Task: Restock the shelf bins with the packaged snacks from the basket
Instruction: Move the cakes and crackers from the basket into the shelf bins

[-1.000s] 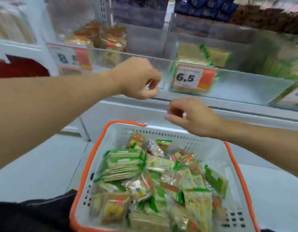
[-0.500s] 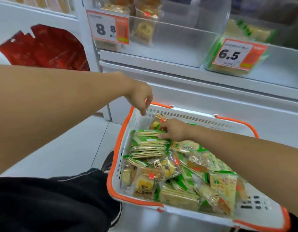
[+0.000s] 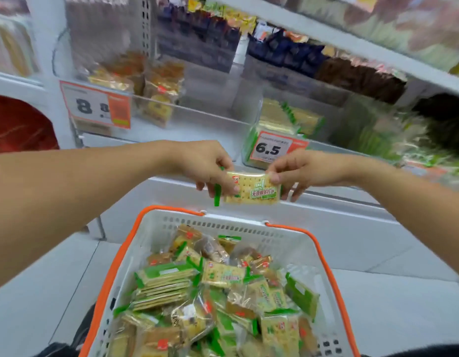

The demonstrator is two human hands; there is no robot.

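Up out of the white plastic basket with the orange rim (image 3: 156, 229) since half a second ago: one flat green-and-cream cracker pack in a shiny wrapper (image 3: 251, 188). Held now above the basket's 12 o'clock edge, in the air, touching nothing but fingers. Pinched at its 9 o'clock end by the left hand (image 3: 206, 167), fingers curled round the pack's edge. Pinched at its 3 o'clock end by the right hand (image 3: 298, 171), thumb on top, fingers under. Half a second ago, both hands down among the snacks, the right one deep in the pile. So: one pack picked, not yet put away.

Just past the pack, toward 1 o'clock, the clear plastic shelf bin with the orange "6.5" price tag (image 3: 277, 149). Same green cracker packs inside, maybe, though blurry there and hard to be sure. Looks like the right home for this one. Toward 10 o'clock, another clear bin with an orange "8" price tag (image 3: 95, 105) and golden snack packs (image 3: 158, 99) behind it.

Still a big heap of mixed green and gold packs (image 3: 213, 295) in the basket. Lots left to do. Next, likely a short reach up and over the bin's front wall, then let go.
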